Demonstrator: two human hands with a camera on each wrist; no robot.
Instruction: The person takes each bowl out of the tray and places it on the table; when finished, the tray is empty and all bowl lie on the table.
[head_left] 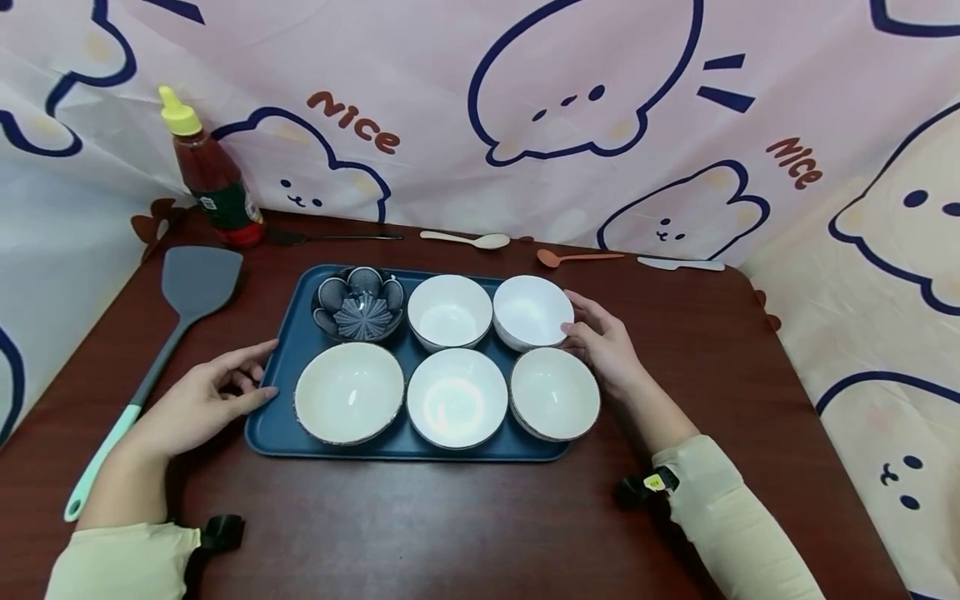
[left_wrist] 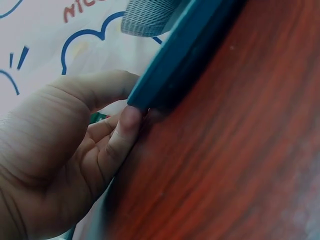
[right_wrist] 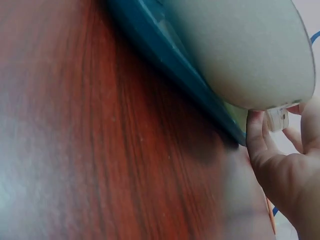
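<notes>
Bowls are sitting six to the tray (head_left: 279, 417) on the table (head_left: 465, 533) — we are touching its left rim with our left hand (head_left: 198, 404), fingers loose, our right hand (head_left: 606, 343) resting relaxed against the right edge.

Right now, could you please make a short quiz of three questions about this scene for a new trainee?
1. How many bowls stand on the blue tray?
2. True or false: the left hand touches the tray's left edge.
3. Which bowl is the right hand touching: (a) the dark flower-shaped bowl, (b) the back right white bowl, (c) the front left bowl?

Key: 1. Six. 2. True; the left wrist view shows a fingertip against the edge. 3. (b).
</notes>
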